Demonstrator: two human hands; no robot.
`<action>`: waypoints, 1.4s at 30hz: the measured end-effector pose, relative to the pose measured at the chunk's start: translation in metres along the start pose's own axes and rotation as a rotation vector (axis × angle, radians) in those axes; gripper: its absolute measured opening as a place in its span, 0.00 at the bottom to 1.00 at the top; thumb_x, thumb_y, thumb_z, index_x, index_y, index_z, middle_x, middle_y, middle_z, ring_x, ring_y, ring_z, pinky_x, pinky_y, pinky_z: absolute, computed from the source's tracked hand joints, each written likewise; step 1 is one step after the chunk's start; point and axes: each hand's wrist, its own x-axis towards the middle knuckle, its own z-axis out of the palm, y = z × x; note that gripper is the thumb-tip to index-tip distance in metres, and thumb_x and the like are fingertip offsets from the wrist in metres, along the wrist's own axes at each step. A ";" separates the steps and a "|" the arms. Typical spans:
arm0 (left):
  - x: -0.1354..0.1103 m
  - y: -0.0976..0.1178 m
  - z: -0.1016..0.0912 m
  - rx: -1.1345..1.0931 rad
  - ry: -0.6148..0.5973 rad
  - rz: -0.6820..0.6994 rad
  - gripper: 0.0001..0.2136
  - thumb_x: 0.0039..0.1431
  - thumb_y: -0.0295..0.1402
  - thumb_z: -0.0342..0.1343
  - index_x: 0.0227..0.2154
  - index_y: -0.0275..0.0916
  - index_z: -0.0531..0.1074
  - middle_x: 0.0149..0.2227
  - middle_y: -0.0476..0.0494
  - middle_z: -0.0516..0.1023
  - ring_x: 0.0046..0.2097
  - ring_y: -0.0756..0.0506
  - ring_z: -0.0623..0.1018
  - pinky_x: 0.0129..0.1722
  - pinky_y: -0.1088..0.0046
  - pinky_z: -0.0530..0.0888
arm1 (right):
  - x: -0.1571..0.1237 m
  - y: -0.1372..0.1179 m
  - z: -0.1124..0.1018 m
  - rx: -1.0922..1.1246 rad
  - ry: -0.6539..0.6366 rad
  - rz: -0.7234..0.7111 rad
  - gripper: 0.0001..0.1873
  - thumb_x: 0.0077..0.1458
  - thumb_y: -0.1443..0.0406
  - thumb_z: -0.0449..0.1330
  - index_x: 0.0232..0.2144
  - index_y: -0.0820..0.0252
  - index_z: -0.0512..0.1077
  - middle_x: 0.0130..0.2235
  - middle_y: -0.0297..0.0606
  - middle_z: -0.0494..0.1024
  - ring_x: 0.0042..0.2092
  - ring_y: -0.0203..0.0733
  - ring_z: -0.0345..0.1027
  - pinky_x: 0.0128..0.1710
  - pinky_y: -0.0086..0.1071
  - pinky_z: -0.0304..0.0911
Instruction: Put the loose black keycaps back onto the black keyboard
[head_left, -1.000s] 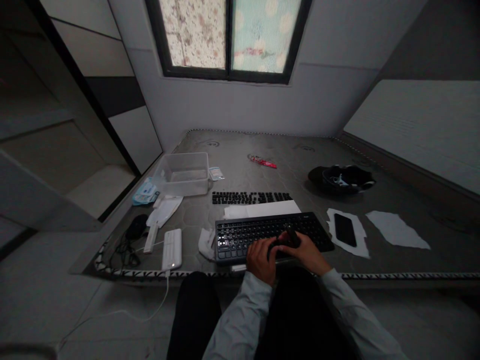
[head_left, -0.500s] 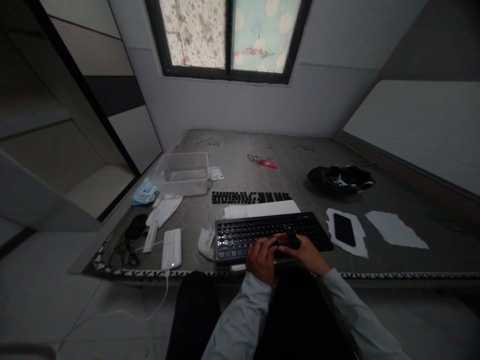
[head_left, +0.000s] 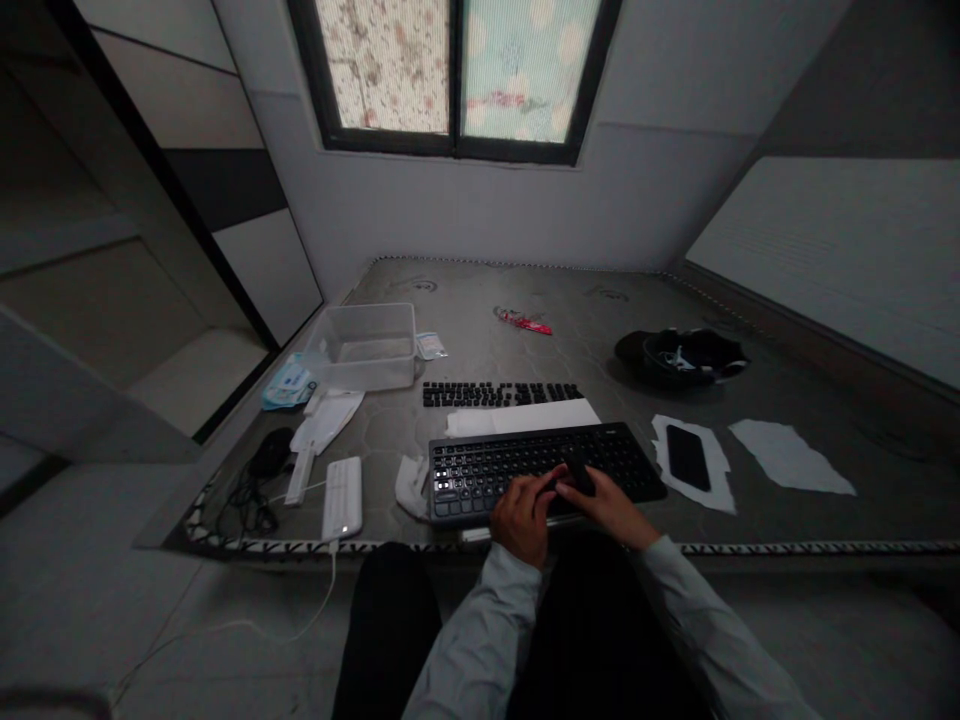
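Note:
A black keyboard lies near the front edge of a grey mattress. Both my hands rest over its lower middle. My right hand is closed around a small dark tool whose tip points at the keys. My left hand sits right beside it with fingers curled and pinched towards the same spot; what they hold is too dark to make out. Just beyond the keyboard lie a white paper sheet and a row of loose black keycaps.
A clear plastic tub stands at back left, with small packets, a white power bank with cable and a dark mouse near it. On the right, a black phone lies on white paper, another paper scrap, a black cap. Red wrapper far back.
The hands have stayed over the same keys with only slight finger shifts. The view has tilted a little.

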 end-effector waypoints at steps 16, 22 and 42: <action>0.001 0.006 -0.005 -0.035 0.033 -0.040 0.10 0.57 0.41 0.58 0.34 0.41 0.75 0.35 0.48 0.76 0.24 0.55 0.70 0.30 0.78 0.71 | 0.002 -0.002 -0.003 -0.094 -0.007 0.038 0.20 0.46 0.48 0.63 0.31 0.58 0.75 0.34 0.39 0.79 0.40 0.49 0.72 0.44 0.40 0.65; 0.000 0.002 -0.002 -0.053 0.056 -0.019 0.09 0.54 0.40 0.60 0.30 0.39 0.72 0.31 0.49 0.74 0.26 0.53 0.71 0.28 0.78 0.69 | -0.002 -0.007 -0.006 -0.132 -0.059 0.046 0.20 0.46 0.49 0.63 0.31 0.58 0.77 0.35 0.39 0.80 0.40 0.49 0.73 0.45 0.41 0.64; -0.004 0.003 -0.004 0.127 -0.060 0.088 0.06 0.58 0.37 0.57 0.36 0.42 0.73 0.35 0.47 0.77 0.38 0.49 0.76 0.37 0.74 0.71 | -0.003 -0.025 -0.012 -0.321 -0.141 -0.047 0.16 0.50 0.53 0.61 0.35 0.57 0.78 0.37 0.38 0.81 0.41 0.48 0.74 0.44 0.37 0.65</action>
